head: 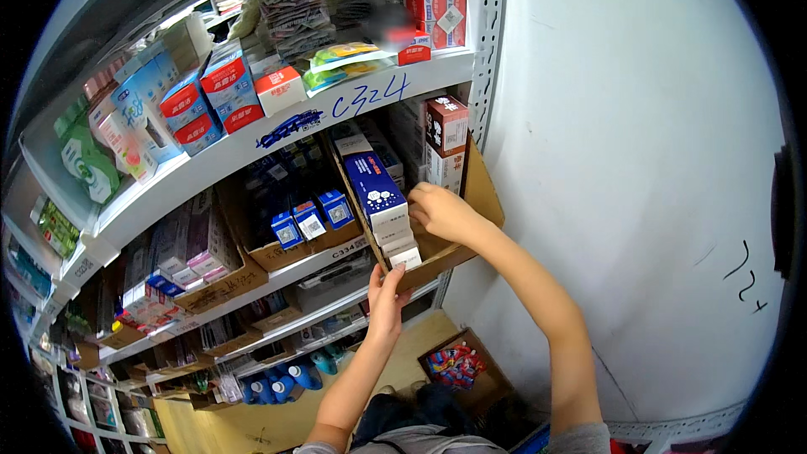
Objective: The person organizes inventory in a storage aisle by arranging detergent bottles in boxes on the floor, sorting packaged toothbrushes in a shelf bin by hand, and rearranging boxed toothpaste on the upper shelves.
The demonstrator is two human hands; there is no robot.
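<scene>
My left hand (386, 299) grips the front left corner of an open cardboard bin (482, 192) that juts out from a shelf. Its thumb lies over the front rim, touching or close to the lowest white carton (405, 257). Inside the bin, a dark blue and white carton (376, 186) tops a row of stepped white cartons along the left wall. My right hand (441, 211) reaches in just right of these, fingers bent; whether anything is between them is hidden. Behind it, a brown-topped carton (447, 125) stands on white ones.
White shelving (372, 91) holds red and blue cartons (230, 88) above. A neighbouring bin (280, 258) contains small blue boxes (312, 227). A white wall (605, 139) rises at right. Below are blue bottles (277, 384) and a floor box (498, 384) with colourful packets.
</scene>
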